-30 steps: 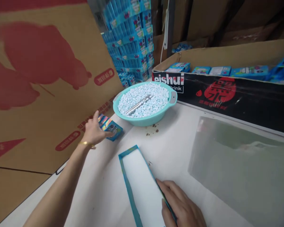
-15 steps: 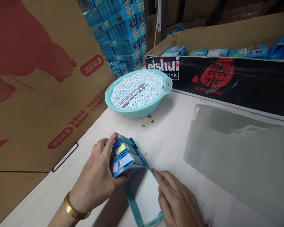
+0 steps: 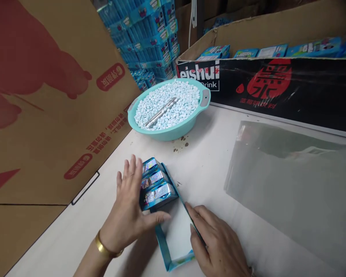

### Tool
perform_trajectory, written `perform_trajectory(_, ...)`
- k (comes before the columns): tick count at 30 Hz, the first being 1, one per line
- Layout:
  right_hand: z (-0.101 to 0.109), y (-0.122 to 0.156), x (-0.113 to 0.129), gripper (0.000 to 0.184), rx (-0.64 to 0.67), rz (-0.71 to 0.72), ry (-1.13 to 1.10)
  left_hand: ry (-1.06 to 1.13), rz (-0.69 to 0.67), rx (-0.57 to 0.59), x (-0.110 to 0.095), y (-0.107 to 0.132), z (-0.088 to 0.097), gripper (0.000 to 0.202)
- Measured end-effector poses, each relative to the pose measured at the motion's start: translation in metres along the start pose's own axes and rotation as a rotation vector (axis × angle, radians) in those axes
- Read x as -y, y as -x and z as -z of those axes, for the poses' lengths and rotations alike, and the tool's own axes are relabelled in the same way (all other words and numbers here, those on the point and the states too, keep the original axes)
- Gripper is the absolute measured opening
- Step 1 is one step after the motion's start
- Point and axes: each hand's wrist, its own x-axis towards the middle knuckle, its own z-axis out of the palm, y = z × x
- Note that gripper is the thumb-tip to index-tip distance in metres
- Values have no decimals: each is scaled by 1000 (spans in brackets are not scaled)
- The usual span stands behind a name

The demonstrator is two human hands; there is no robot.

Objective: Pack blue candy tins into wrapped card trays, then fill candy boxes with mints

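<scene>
Three small blue boxes with shiny silver strips [image 3: 158,192] stand side by side at the far end of a shallow blue tray [image 3: 163,246] with a white inside. My left hand [image 3: 129,204], a gold bangle on its wrist, is beside the boxes with fingers stretched and thumb spread over the tray. It grips nothing; whether the palm side touches the boxes is hidden. My right hand [image 3: 219,238] pinches the tray's right wall between thumb and fingers.
Behind the tray sits a turquoise bowl [image 3: 173,132] of pale blue candies with metal tongs [image 3: 161,112]. Clear plastic sheets [image 3: 288,184] lie right. A black carton [image 3: 311,88] holding blue packs is behind; a brown carton [image 3: 46,115] borders the left. Blue display packs [image 3: 150,38] are stacked at the back.
My left hand has let go of the small boxes and spread its fingers. The boxes now sit lower and more level in the tray. My right hand stays on the tray wall.
</scene>
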Motion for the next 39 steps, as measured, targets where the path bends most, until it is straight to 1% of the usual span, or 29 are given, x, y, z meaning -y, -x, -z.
perform_trajectory(1,-1,1,1,47,-16,-12,7,109,49,-67,3,10,-1,111)
perform_trajectory(2,-1,2,2,47,-25,-25,11,224,124,-154,5,21,-4,101)
perform_trajectory(3,-2,2,4,47,-21,-37,12,336,222,-224,6,33,-10,88)
perform_trajectory(4,-2,2,6,46,-5,-47,9,442,329,-259,6,44,-19,74)
perform_trajectory(5,-2,2,7,46,23,-55,3,535,434,-256,5,54,-30,65)
perform_trajectory(7,-2,0,10,47,83,-60,-8,656,600,-186,-4,68,-53,62)
perform_trajectory(8,-2,-1,10,47,108,-59,-10,683,663,-180,-11,72,-64,63)
perform_trajectory(9,-2,-1,10,47,122,-53,-12,697,712,-216,-20,73,-74,64)
perform_trajectory(11,-1,2,5,47,123,-25,-35,718,779,-342,-40,73,-86,63)
perform_trajectory(13,2,12,-2,45,99,20,-94,772,782,-435,-60,74,-91,59)
perform_trajectory(16,10,35,-13,39,76,84,-206,865,733,-492,-84,89,-93,50)
perform_trajectory(19,24,66,-19,34,120,105,-274,950,713,-550,-104,122,-99,53)
perform_trajectory(21,38,91,-17,32,146,70,-369,1005,702,-606,-120,151,-104,58)
perform_trajectory(22,47,104,-14,33,159,20,-448,1032,690,-629,-128,167,-105,60)
perform_trajectory(24,64,127,-5,42,241,-155,-682,1080,651,-655,-143,201,-105,62)
perform_trajectory(27,81,152,13,64,489,-495,-1132,1159,612,-654,-160,252,-102,63)
perform_trajectory(29,84,167,26,70,648,-620,-1323,1186,623,-634,-169,284,-100,64)
perform_trajectory(31,81,182,37,69,731,-653,-1366,1160,653,-595,-177,311,-98,66)
perform_trajectory(33,75,200,47,67,749,-639,-1364,1091,659,-548,-185,333,-94,66)
perform_trajectory(35,70,215,54,67,729,-619,-1371,1012,646,-511,-188,349,-88,63)
perform_trajectory(37,68,227,58,67,725,-596,-1368,919,662,-496,-183,365,-80,56)
perform_trajectory(38,68,230,60,67,735,-587,-1356,846,701,-506,-177,374,-75,54)
perform_trajectory(39,69,232,61,67,749,-578,-1338,741,770,-530,-170,385,-70,54)
